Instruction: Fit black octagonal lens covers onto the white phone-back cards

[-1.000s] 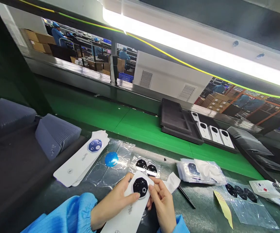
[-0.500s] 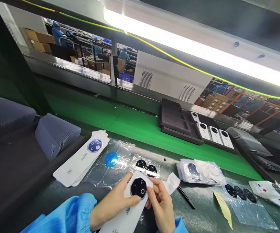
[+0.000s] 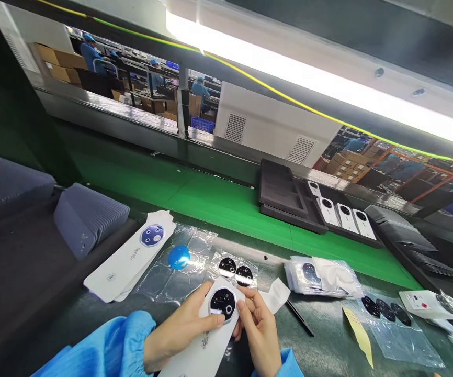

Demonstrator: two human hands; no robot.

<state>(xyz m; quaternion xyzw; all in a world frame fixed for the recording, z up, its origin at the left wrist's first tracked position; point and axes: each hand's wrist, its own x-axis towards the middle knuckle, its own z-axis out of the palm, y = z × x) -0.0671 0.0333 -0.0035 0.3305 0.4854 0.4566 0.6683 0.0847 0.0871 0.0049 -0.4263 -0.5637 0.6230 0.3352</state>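
My left hand is closed round a white phone back cover, its thumb pressing the lower edge of the black octagonal camera lens plate. My right hand pinches the same cover at its upper right edge, thumb in front and fingers curled behind. The cover tilts away from me, and its lower end runs out of view. Just behind it, two round black lens plates lie on clear film. To their left is a clear plastic sheet with a blue round film on it.
A stack of white covers lies left, beside a dark tray of grey panels. Right are a black stick, bagged parts, a yellow strip and lens plates. Black trays rest on the green belt.
Both hands hold the cover in nearly the same place. The left thumb has slid slightly down-left on the lens plate, and a bright reflection now shows across the plate's lower part.
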